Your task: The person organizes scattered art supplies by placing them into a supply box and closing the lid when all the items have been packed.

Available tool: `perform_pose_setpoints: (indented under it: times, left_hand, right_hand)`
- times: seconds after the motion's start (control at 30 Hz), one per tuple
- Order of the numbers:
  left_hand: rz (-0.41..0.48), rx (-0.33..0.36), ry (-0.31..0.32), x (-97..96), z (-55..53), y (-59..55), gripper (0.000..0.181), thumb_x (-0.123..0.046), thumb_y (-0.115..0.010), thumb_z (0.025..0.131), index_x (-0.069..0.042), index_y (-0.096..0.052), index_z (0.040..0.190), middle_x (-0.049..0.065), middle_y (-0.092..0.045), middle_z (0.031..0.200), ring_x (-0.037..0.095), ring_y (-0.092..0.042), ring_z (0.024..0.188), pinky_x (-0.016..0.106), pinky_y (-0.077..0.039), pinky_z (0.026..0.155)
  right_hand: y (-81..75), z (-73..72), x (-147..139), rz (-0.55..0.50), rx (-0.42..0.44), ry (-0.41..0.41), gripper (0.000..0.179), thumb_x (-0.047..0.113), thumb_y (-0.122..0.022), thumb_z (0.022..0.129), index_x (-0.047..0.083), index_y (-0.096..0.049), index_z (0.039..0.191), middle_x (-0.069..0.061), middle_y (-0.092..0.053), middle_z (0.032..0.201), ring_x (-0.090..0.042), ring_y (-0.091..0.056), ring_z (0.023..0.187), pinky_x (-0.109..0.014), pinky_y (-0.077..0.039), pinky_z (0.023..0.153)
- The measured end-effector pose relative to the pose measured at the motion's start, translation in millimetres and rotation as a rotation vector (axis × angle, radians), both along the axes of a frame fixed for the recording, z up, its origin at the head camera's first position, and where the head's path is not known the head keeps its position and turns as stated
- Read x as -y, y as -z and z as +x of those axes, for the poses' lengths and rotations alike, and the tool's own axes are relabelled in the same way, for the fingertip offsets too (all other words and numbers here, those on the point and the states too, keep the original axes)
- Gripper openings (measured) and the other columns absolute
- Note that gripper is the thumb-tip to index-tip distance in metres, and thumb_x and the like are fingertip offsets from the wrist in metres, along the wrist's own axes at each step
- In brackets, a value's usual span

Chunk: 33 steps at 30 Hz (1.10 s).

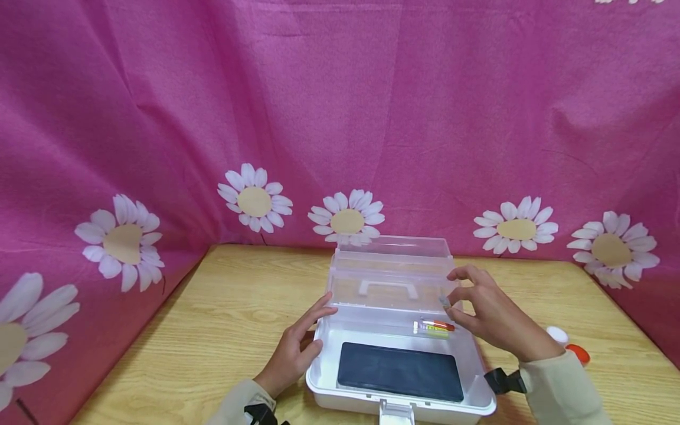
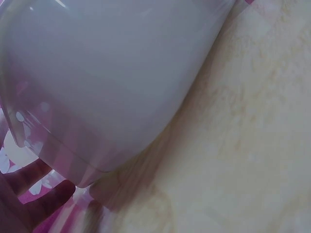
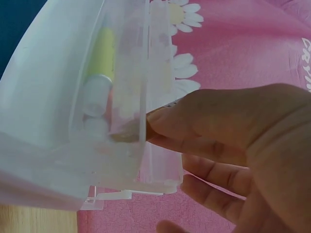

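Note:
A white plastic case stands with its clear lid raised behind it. A dark flat rectangular item lies inside, and near the back right are a yellow-green tube with a white end and a red-orange one. My left hand rests at the case's left side, fingers extended along the rim and back corner. Over the back right corner, my right hand pinches a small greyish flat piece between thumb and forefinger; I cannot tell its kind.
A white round lid or jar and a red one stand on the wooden table to the right, partly behind my right forearm. The case's front latch hangs down. A pink flowered cloth hangs behind the table.

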State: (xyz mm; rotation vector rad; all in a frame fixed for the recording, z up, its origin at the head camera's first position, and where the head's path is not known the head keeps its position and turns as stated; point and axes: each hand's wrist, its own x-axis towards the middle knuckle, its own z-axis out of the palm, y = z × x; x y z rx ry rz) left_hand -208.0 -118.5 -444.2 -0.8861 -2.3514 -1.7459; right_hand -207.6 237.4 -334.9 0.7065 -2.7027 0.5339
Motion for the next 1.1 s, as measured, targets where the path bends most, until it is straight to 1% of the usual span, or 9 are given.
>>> perform_pose_setpoints:
  times: [0.07, 0.17, 0.27, 0.37, 0.53, 0.73, 0.8, 0.97, 1.1]
  left_hand:
    - [0.003, 0.007, 0.005, -0.4, 2.9, -5.3, 0.062, 0.012, -0.050, 0.087, -0.020, -0.047, 0.140, -0.004, -0.024, 0.158, 0.023, -0.030, 0.142, 0.034, -0.044, 0.100]
    - [0.004, 0.018, 0.014, -0.7, 9.2, -16.4, 0.060, 0.012, -0.049, 0.086, -0.013, -0.047, 0.140, 0.002, -0.024, 0.159, 0.026, -0.030, 0.141, 0.037, -0.044, 0.101]
    - [-0.004, 0.018, 0.018, -1.1, 14.9, -26.2, 0.058, 0.012, -0.049, 0.086, -0.009, -0.047, 0.140, 0.006, -0.024, 0.158, 0.027, -0.031, 0.141, 0.039, -0.044, 0.100]
    - [0.002, 0.006, 0.022, -1.4, 17.4, -30.2, 0.057, 0.014, -0.048, 0.086, -0.007, -0.047, 0.139, 0.010, -0.025, 0.158, 0.029, -0.032, 0.140, 0.036, -0.045, 0.100]
    - [0.033, -0.016, 0.037, -2.2, 17.7, -30.0, 0.057, 0.018, -0.046, 0.085, -0.004, -0.047, 0.138, 0.014, -0.025, 0.157, 0.034, -0.031, 0.140, 0.032, -0.045, 0.099]
    - [0.036, -0.015, 0.037, -2.4, 17.0, -29.2, 0.057, 0.018, -0.046, 0.085, -0.003, -0.047, 0.138, 0.014, -0.025, 0.157, 0.034, -0.031, 0.140, 0.041, -0.045, 0.099]
    - [0.036, -0.011, 0.037, -2.5, 17.0, -29.5, 0.057, 0.018, -0.046, 0.085, -0.003, -0.047, 0.138, 0.014, -0.025, 0.157, 0.034, -0.031, 0.140, 0.042, -0.045, 0.099]
    - [0.036, -0.012, 0.038, -2.5, 16.7, -28.8, 0.056, 0.017, -0.046, 0.086, -0.004, -0.047, 0.138, 0.013, -0.025, 0.157, 0.032, -0.032, 0.140, 0.034, -0.045, 0.099]
    - [0.036, -0.013, 0.040, -2.4, 16.3, -27.8, 0.056, 0.016, -0.046, 0.086, -0.005, -0.047, 0.138, 0.013, -0.024, 0.158, 0.031, -0.033, 0.139, 0.030, -0.045, 0.098]
  right_hand:
    - [-0.1, 0.4, 0.5, -0.001, 0.008, 0.004, 0.007, 0.010, -0.079, 0.075, 0.015, -0.077, 0.080, -0.015, -0.055, 0.121, -0.035, -0.043, 0.115, -0.059, -0.046, 0.090]
    - [-0.4, 0.9, 1.5, 0.000, 0.028, 0.018, 0.007, 0.012, -0.080, 0.074, 0.017, -0.077, 0.079, -0.015, -0.054, 0.122, -0.036, -0.041, 0.117, -0.059, -0.045, 0.091]
    - [-0.7, 0.8, 3.1, 0.002, 0.053, 0.036, 0.007, 0.015, -0.082, 0.073, 0.018, -0.077, 0.078, -0.015, -0.053, 0.124, -0.037, -0.040, 0.118, -0.061, -0.045, 0.091]
    - [-0.7, 0.6, 4.6, 0.013, 0.063, 0.052, 0.007, 0.017, -0.083, 0.073, 0.020, -0.077, 0.077, -0.015, -0.052, 0.124, -0.037, -0.039, 0.119, -0.060, -0.044, 0.091]
    - [0.1, 0.2, 5.4, 0.034, 0.060, 0.070, 0.007, 0.018, -0.083, 0.073, 0.020, -0.077, 0.076, -0.014, -0.052, 0.124, -0.036, -0.038, 0.119, -0.058, -0.045, 0.090]
    - [2.0, 0.4, 6.0, 0.048, 0.053, 0.082, 0.009, 0.017, -0.084, 0.071, 0.018, -0.078, 0.077, -0.014, -0.051, 0.125, -0.036, -0.038, 0.119, -0.057, -0.047, 0.090]
    - [2.5, 0.8, 6.4, 0.057, 0.042, 0.079, 0.010, 0.016, -0.085, 0.070, 0.018, -0.078, 0.077, -0.014, -0.051, 0.125, -0.036, -0.038, 0.119, -0.056, -0.048, 0.089]
    - [3.1, 1.9, 8.2, 0.079, 0.024, 0.086, 0.012, 0.018, -0.086, 0.068, 0.019, -0.077, 0.075, -0.014, -0.050, 0.125, -0.035, -0.038, 0.119, -0.053, -0.052, 0.085]
    - [2.6, 2.5, 9.3, 0.086, 0.033, 0.104, 0.012, 0.018, -0.087, 0.068, 0.019, -0.077, 0.075, -0.014, -0.050, 0.126, -0.035, -0.038, 0.119, -0.052, -0.052, 0.085]
